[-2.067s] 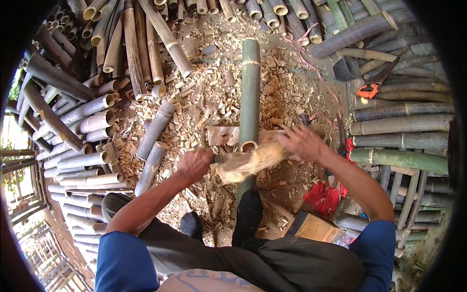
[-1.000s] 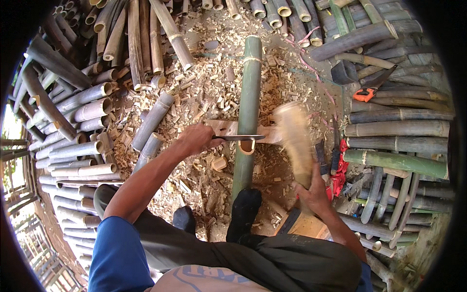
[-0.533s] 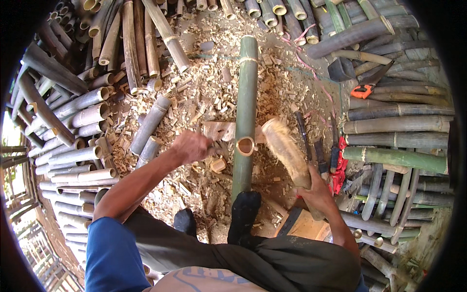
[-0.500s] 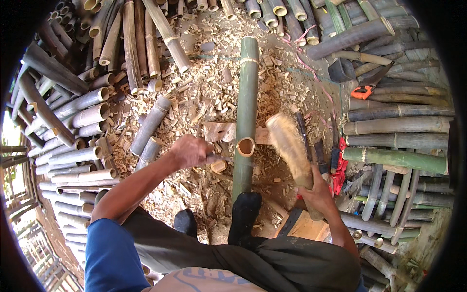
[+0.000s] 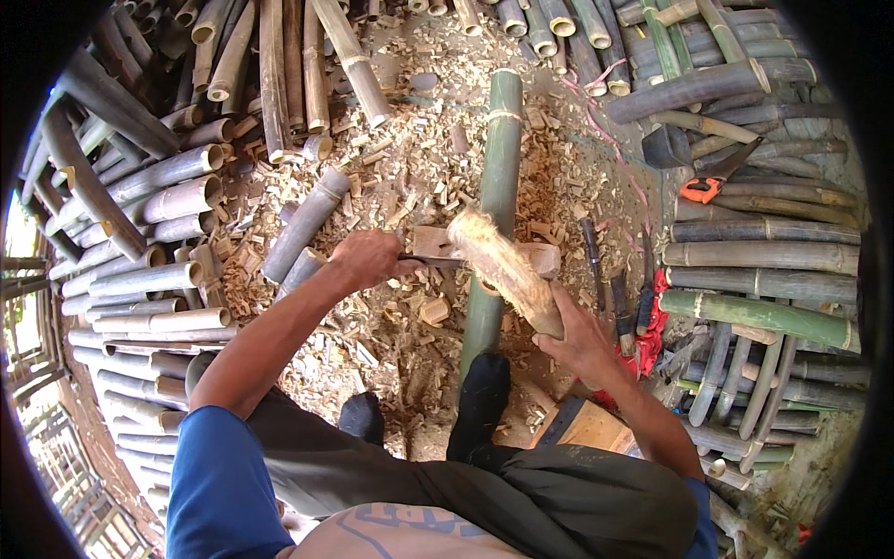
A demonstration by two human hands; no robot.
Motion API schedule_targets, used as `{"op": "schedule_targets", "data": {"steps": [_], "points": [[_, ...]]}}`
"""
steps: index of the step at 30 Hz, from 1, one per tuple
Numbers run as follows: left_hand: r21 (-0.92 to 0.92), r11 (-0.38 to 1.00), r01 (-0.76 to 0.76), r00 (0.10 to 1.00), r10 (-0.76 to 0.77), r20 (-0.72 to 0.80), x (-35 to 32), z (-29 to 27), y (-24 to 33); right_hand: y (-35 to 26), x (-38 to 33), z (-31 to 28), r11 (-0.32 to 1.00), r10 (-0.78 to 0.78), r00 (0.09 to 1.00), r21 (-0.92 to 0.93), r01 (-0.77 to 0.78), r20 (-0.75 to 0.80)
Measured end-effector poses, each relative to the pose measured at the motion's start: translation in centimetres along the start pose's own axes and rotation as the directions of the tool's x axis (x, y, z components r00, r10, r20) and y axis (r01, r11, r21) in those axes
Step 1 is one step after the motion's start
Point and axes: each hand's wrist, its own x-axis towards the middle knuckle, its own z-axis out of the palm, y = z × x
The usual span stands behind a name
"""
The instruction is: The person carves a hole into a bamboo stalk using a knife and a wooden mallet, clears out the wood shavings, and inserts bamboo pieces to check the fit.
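A green bamboo pole [image 5: 503,168] lies lengthwise before me, resting across a wooden block [image 5: 429,242]. My left hand [image 5: 365,258] is closed round a dark flat-bladed knife [image 5: 436,262], its blade lying crosswise toward the pole. Where the blade ends is hidden behind the mallet. With my right hand [image 5: 579,337] I grip a pale, frayed wooden mallet [image 5: 503,268], its head over the pole and the blade. The mallet covers most of the hole cut in the pole. My dark-socked foot [image 5: 484,387] is against the pole's near end.
Wood chips [image 5: 410,168] litter the ground. Bamboo pieces are stacked at left [image 5: 149,277] and right [image 5: 764,255]. A saw with an orange handle [image 5: 700,190] lies on the right stack. Dark-handled tools [image 5: 621,303] lie near a red cloth [image 5: 655,326]. Short bamboo lengths [image 5: 307,224] lie left of the pole.
The mallet has swung left and now covers the pole's hole. My left hand has risen slightly away from me with the knife. The whole view has shifted a little.
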Motion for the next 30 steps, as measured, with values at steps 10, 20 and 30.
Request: {"op": "schedule_targets", "data": {"steps": [10, 20, 30], "points": [[0.063, 0.971, -0.23, 0.945, 0.239, -0.223, -1.3, 2.4, -1.2, 0.4, 1.9, 0.1, 0.998, -0.022, 0.988, -0.058, 0.031, 0.153], [0.104, 0.995, 0.002, 0.999, 0.004, -0.053, -4.2, 4.1, 1.3, 1.8, 3.4, -1.8, 0.945, -0.322, 0.934, -0.116, 0.306, -0.158], [0.158, 0.987, -0.011, 0.994, 0.029, -0.11, -4.0, 3.9, 1.8, 4.1, 8.4, -2.1, 0.287, -0.729, 0.576, -0.6, 0.747, 0.37]]}}
